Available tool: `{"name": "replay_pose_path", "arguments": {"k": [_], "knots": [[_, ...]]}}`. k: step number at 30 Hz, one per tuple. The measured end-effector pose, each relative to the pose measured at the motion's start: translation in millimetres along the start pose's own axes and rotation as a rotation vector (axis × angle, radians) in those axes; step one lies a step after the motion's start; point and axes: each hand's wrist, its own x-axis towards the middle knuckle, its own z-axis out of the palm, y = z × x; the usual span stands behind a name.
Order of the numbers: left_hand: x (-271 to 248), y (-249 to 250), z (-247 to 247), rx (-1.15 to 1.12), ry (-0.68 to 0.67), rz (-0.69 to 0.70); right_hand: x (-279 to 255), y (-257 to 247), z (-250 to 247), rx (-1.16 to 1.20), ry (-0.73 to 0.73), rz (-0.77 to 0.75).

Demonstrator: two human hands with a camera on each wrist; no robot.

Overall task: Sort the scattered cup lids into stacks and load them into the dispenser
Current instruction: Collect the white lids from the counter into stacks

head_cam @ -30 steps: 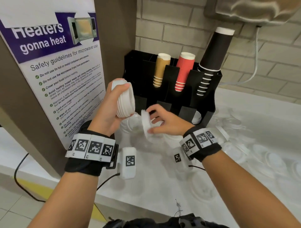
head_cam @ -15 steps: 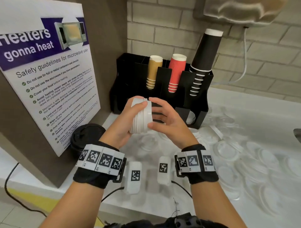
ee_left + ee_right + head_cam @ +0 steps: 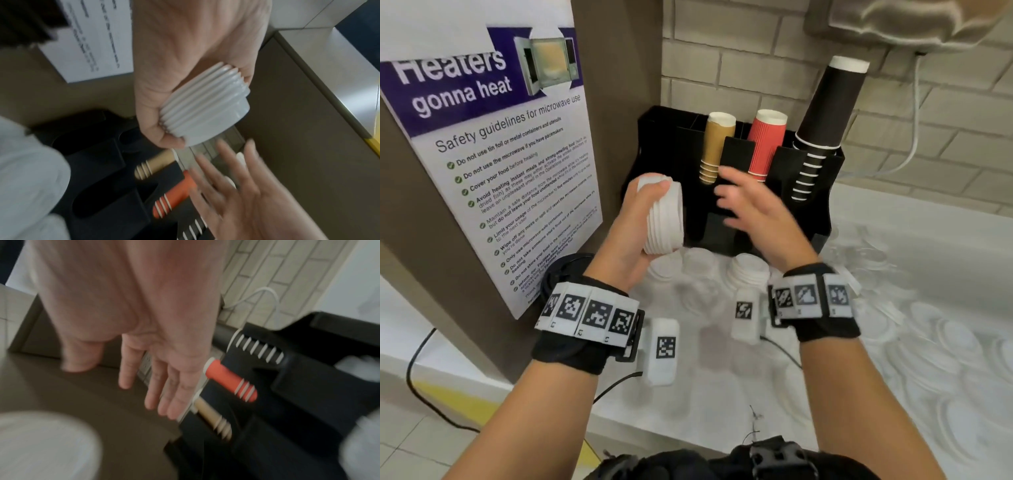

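- Left hand [image 3: 635,233]: fingers and thumb wrapped round stack of white lids [image 3: 664,216], held on edge above tabletop [image 3: 722,411], near-left of black cup dispenser [image 3: 822,192].
- Right hand [image 3: 753,212]: fingers spread wide, holding nothing, just right of stack, not touching; blurred.
- Second short lid stack [image 3: 748,272] on tabletop near dispenser base.
- Loose lids [image 3: 941,339] scattered at right.
- Dispenser holds tan, red, black cup stacks.
- Black lids [image 3: 566,270] at left by poster.

Bright, even light; glare washes out my counter [image 3: 893,240], wrist views blur, my right hand [image 3: 164,369] smears.
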Motion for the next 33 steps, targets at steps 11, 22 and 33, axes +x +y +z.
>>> {"name": "replay_pose_path", "arguments": {"k": [11, 22, 33], "knots": [[8, 20, -21, -0.129, 0.121, 0.012, 58, 43, -4, -0.665, -0.229, 0.273], [11, 23, -28, -0.101, 0.107, 0.028, 69, 81, 94, -1.030, -0.542, 0.244], [14, 25, -31, -0.104, 0.104, 0.043, 72, 54, 50, -1.316, -0.813, 0.366]]}}
